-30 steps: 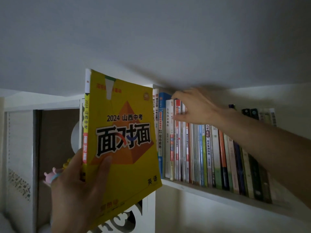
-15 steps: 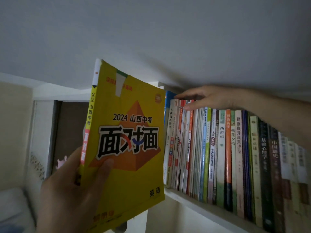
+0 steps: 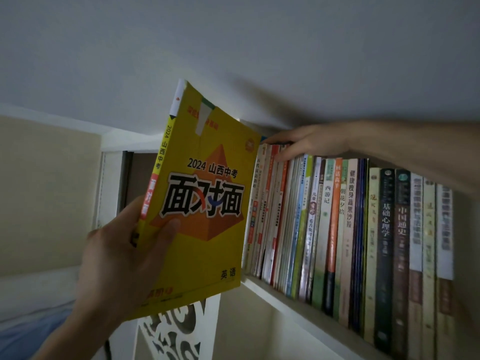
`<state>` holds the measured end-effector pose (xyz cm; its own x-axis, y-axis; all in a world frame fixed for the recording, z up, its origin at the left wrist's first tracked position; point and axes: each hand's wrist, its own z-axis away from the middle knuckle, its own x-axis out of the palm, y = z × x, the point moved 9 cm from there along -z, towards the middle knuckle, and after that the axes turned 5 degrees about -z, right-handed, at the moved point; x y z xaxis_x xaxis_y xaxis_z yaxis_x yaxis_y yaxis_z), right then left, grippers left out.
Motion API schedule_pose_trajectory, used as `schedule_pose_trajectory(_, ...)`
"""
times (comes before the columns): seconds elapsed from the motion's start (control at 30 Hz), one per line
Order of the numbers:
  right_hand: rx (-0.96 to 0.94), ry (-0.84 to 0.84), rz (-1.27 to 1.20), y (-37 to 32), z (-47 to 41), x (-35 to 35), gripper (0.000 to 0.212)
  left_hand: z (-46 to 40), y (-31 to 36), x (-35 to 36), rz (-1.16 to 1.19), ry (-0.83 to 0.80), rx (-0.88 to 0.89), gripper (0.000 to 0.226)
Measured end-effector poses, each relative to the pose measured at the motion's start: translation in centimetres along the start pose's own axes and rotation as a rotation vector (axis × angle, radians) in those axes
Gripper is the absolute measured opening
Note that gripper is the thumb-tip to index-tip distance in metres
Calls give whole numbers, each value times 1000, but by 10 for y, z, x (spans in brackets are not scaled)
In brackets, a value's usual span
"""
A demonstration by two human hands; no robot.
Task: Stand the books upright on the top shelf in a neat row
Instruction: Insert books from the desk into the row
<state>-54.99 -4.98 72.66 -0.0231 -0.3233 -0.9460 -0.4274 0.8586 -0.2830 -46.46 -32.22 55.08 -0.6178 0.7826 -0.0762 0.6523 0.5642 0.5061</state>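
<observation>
Nearest: gripping the yellow book (image 3: 207,203) in the left hand (image 3: 122,258), thumb lying across the lower cover, fingers wrapped behind the spine. Holding it nearly upright, long axis vertical with the top tipped slightly left, cover facing the camera. Hanging in the air just off the left end of the row (image 3: 337,229), lower right corner just above the shelf (image 3: 298,305) edge and not yet resting on it. Judging from this: needing a short move rightward and inward to land beside the leftmost book, with the left hand clearly the nearer one for that.

Reading on the cover: "2024 山西中考", big black "面对面", and "英语" at the lower right; "2024 山西中考" again down the spine.

Farther in: standing upright on the shelf, a tight row of books, the leftmost few leaning a little. Reading spines: "西游记", "朝花夕拾", "健康瘦身蔬果沙拉", "基础心理学", "中国通史"; others too blurred.

Farthest: reaching across from the right, the right hand (image 3: 309,142), fingers straight and together, pressing on the tops of the leftmost books, seemingly steadying them.
</observation>
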Motion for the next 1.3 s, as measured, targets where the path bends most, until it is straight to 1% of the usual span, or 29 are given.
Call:
schedule_pose_trajectory(0.07,-4,16,-21,2,1,-2,67,1,14,-2,-53,5,22,34)
schedule_pose_trajectory(0.13,-9,19,-8,4,3,-2,70,-1,19,-2,-83,-10,41,32)
schedule_pose_trajectory(0.23,-21,15,39,4,5,-2,69,-4,28,-9,-116,26,107,28)
schedule_pose_trajectory(0.3,-37,14,45,1,6,-2,66,-9,30,-13,-114,74,114,24)
schedule_pose_trajectory(0.4,-45,30,66,-2,8,-3,63,-16,34,-14,-78,102,138,25)
schedule_pose_trajectory(0.53,-40,32,86,-1,7,-5,63,-8,32,-10,-104,75,184,29)
schedule_pose_trajectory(0.73,-29,26,71,3,11,-3,70,-7,36,-3,-196,42,299,23)
schedule_pose_trajectory(0.83,-41,46,99,0,17,-7,69,-23,42,-5,-234,29,318,26)
schedule_pose_trajectory(0.93,-48,42,111,-2,22,-8,68,-40,50,-11,-291,12,342,34)
schedule_pose_trajectory(1.03,-42,32,119,1,27,-9,71,-57,63,-4,-367,-91,397,35)
schedule_pose_trajectory(1.1,-45,12,108,1,30,-8,72,-68,68,8,-383,-180,386,37)
schedule_pose_trajectory(1.17,-58,2,104,-1,34,-6,68,-75,66,20,-376,-218,354,40)
schedule_pose_trajectory(1.23,-62,-4,96,-3,37,-4,62,-74,63,25,-351,-180,334,39)
schedule_pose_trajectory(1.3,-60,7,93,-3,40,-6,62,-68,60,29,-334,-109,335,37)
